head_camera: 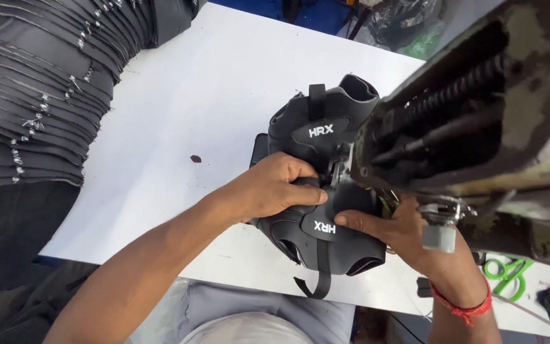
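We note two black padded shoe uppers (316, 185) with pull-loops and white lettering, joined, lying at centre on the white worktop (179, 121) — directly under the head of a worn, grimy grey sewing machine (479, 127) entering from 2 o'clock. Left hand (275, 186) is pressed down on the fabric, fingers curled together against the seam beside the needle area. Right hand (389, 226), red thread band (463, 304) at the wrist, lies flat at 4 o'clock, fingertips pinning the nearer upper.

Risk, in our judgement: fingertips sit very near the presser foot — a slip or fabric bunching could skew the stitch or catch a finger.

Hidden: the needle itself and most of the right palm, behind the machine. A stack of black cut pieces (33, 89) at 10 o'clock is cropped; green-handled scissors (507, 271) at 4 o'clock are partly visible.
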